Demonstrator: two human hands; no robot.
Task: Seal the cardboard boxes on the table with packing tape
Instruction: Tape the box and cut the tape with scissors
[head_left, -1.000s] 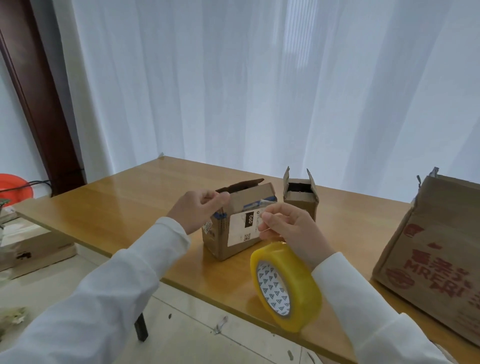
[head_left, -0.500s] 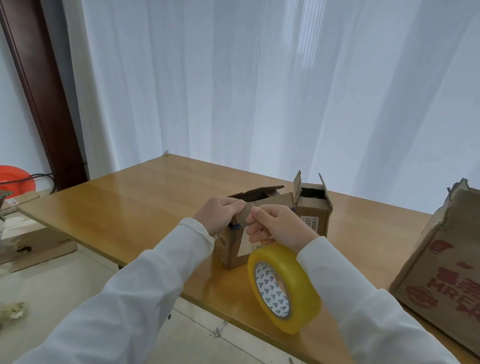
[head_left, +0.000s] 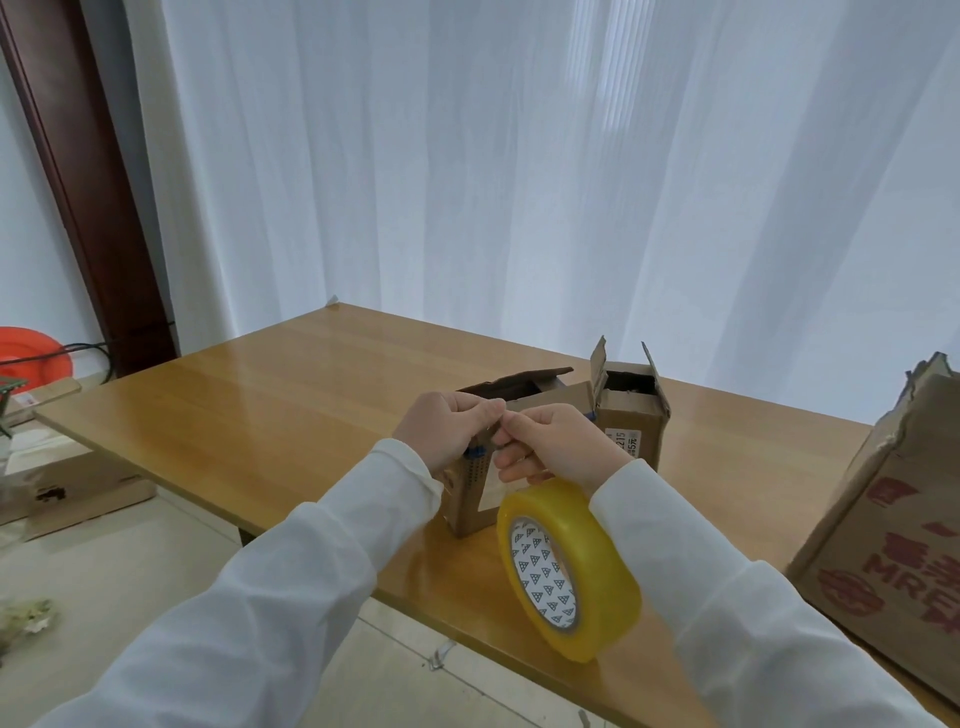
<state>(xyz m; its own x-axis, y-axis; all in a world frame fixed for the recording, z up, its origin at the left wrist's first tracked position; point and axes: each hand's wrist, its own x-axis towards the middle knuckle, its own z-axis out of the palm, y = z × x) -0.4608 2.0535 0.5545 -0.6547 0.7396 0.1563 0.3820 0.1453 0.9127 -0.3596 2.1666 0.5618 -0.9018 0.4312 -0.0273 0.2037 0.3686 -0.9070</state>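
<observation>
A small cardboard box (head_left: 467, 501) stands near the table's front edge, its back flap up. My left hand (head_left: 447, 431) grips its top front corner, thumb on top. My right hand (head_left: 561, 447) is just to the right; its thumb and forefinger meet my left thumb at the box's top edge, and what they pinch is hidden. A yellow packing tape roll (head_left: 571, 571) hangs under my right hand's curled lower fingers, over the table edge. A second small box (head_left: 631, 415) stands open right behind.
A large torn cardboard box (head_left: 893, 525) with red print stands at the right on the wooden table (head_left: 260, 395). White curtains hang behind. On the floor to the left lie flat cardboard (head_left: 67, 483) and an orange object (head_left: 31, 353).
My two hands have come together at the small box's top front edge. My left hand went from its flap corner toward my right fingers. The roll stayed under my right hand.
</observation>
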